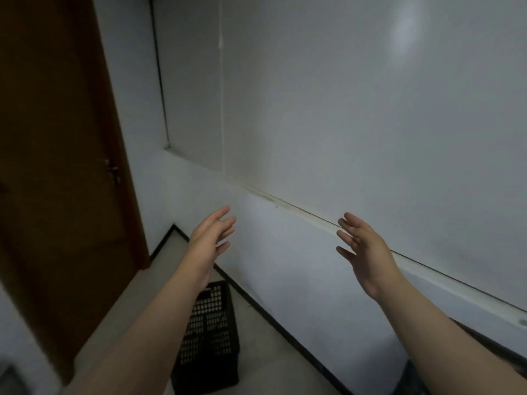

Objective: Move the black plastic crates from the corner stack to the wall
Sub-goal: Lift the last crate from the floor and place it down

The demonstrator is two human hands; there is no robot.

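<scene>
One black plastic crate (209, 337) with a perforated surface stands on the pale floor a short way from the white wall (299, 266), partly hidden behind my left forearm. My left hand (211, 238) is raised well above it, fingers apart, holding nothing. My right hand (362, 252) is held up at the same height to the right, palm turned inward, also empty. Both hands hover in front of the wall, clear of the crate.
A brown wooden door (57, 166) with a metal handle (112, 171) fills the left. A large whiteboard (342, 109) with a ledge hangs on the wall. A black skirting strip (285, 326) runs along the floor edge. A dark object (410, 377) sits at bottom right.
</scene>
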